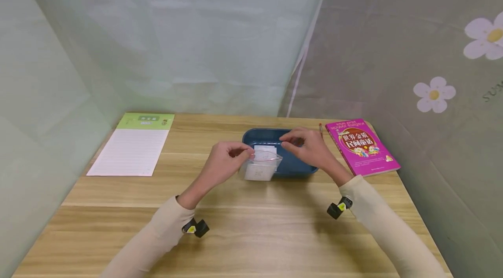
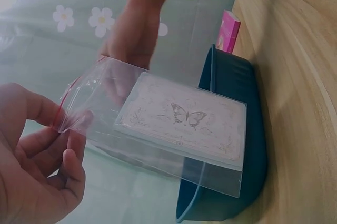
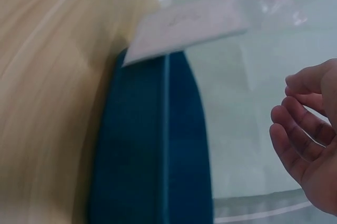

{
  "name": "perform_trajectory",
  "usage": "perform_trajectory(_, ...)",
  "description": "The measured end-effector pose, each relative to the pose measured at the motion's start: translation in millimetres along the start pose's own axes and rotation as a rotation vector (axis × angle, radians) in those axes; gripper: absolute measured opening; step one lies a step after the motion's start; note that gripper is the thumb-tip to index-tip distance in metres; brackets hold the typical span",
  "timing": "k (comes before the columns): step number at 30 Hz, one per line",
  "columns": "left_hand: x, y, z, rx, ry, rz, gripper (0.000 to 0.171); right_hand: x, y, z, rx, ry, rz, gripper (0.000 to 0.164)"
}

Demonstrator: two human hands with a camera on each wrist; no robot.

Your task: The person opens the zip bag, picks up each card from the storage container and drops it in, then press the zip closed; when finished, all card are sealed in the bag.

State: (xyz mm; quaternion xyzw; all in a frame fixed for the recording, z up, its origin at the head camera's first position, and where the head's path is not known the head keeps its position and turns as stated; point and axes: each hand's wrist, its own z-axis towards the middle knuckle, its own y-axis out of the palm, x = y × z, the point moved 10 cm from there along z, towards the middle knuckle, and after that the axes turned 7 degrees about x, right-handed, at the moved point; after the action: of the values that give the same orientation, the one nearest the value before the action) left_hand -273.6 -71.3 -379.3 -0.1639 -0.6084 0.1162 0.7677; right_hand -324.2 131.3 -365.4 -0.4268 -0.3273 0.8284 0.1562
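While the left hand [image 1: 225, 160] pinches one end of the red-lined mouth [image 2: 66, 97] of a clear zip bag [image 1: 268, 163], that bag hangs at the near left corner of the blue basin [image 1: 292, 166], its butterfly-printed card [image 2: 181, 116] slanting down and away from the grip. The mouth's free end reaches toward the right hand [image 1: 309, 145], which hovers above the basin's right half, farther from the bag, fingers loosely bent around nothing.

There are two hands [image 1: 225, 159] [image 1: 309, 145] — plus one bag [image 2: 100, 113], tray [image 1: 295, 165], notepad [image 1: 129, 149] and book [image 1: 361, 147].
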Motion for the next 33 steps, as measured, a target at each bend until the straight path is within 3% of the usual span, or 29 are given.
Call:
perform_trajectory(19,0.4,-1.3,-1.7,0.011,0.019,-0.037,0.016,69.6,58.7,16.5,-0.155,0.143,-0.045,0.024)
perform_trajectory(33,1.1,-0.4,-0.7,0.009,0.024,-0.045,0.016,90.3,87.2,17.7,-0.231,0.102,-0.200,0.028)
